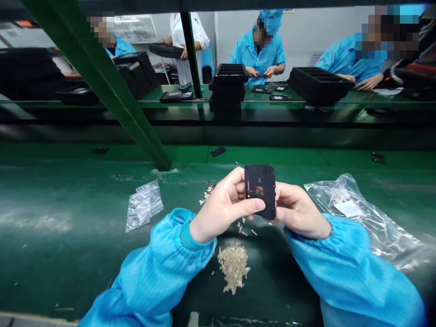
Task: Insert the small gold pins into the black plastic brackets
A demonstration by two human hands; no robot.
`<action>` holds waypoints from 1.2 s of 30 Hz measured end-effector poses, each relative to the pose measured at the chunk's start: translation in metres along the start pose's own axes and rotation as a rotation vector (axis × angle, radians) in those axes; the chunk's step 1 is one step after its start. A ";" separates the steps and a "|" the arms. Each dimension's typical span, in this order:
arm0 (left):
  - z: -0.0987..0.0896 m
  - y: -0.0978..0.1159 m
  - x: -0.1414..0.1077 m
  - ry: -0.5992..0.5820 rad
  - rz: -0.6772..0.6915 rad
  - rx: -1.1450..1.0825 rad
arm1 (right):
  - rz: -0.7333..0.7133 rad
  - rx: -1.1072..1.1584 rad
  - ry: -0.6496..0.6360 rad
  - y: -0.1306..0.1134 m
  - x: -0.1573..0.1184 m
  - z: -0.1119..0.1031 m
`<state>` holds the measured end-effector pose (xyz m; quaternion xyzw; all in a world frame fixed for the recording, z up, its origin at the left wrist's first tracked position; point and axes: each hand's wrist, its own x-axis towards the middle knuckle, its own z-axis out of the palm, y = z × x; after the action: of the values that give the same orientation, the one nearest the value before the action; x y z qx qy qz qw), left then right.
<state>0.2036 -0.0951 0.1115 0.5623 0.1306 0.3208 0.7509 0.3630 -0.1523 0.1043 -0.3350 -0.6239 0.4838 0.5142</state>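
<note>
My left hand (223, 206) grips a black phone housing (269, 190), its thumb lying flat across the lower part. Small square cutouts and a copper-coloured patch show in the housing's face. At the housing's right edge, my right hand (299, 210) is closed, with thumb and fingertips pinching the side. Any small piece between those fingertips is too hidden to make out. Below the hands lies a pile of small pale beige pieces (234, 267). More such pieces (206, 194) are scattered behind my left hand, partly covered by it.
Clear plastic bags lie left (145, 204) and right (368, 222) on the green bench (85, 254). A green post (112, 100) slants down at left. Black phone parts (218, 151) rest on the strip beyond. Across it, co-workers in blue (259, 50) sit near stacked black trays (228, 86).
</note>
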 end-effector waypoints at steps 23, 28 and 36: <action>-0.085 -0.040 0.043 -0.095 -0.181 1.630 | 0.804 -1.591 0.046 0.091 0.079 -0.145; -0.093 -0.053 0.046 -0.116 -0.192 1.709 | 0.505 -1.278 -0.308 0.104 0.070 -0.076; -0.097 -0.042 0.046 -0.098 -0.127 1.582 | 0.473 -1.251 -0.342 0.114 0.083 -0.034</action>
<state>0.1984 0.0012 0.0477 0.9338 0.3181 0.0644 0.1506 0.3665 -0.0328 0.0225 -0.6147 -0.7684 0.1780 -0.0007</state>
